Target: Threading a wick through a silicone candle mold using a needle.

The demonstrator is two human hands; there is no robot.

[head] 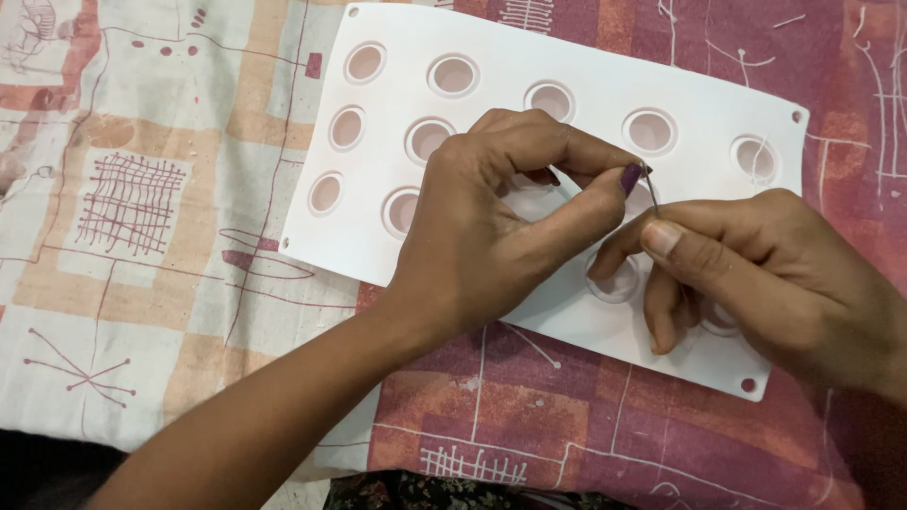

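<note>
- While your left hand point(482, 227) is reaching in from the lower left, your forearm is crossing the patterned cloth point(142, 283) nearest to you, and your right hand point(765, 283) is coming in from the right edge.
- You are pinching a thin metal needle point(652, 194) between the two hands: the left thumb and forefinger are closing on its upper end, with the purple-painted thumbnail pressing right against it.
- Your right thumb and forefinger are gripping the lower part of the needle just below that pinch, so the two grips are sitting almost one above the other, nearly touching.
- Both hands are closed tight on the needle; the other left fingers are curling loosely into the palm, and the other right fingers are folding down under the grip and touching the tray beneath.
- Whether a thread is running through the needle, you cannot tell from here; it is too fine to make out.
- Directly beneath the grip, the white mould tray point(529, 57) with round cups is lying flat on the cloth, tilted so its long side is running from upper left to lower right.
- To the left of the grip and beyond it, the round cups are showing in rows; a few cups under your hands are partly hidden.
- Farther out on every side of the tray, the cloth is spreading in pink, orange and maroon blocks with line drawings.
</note>
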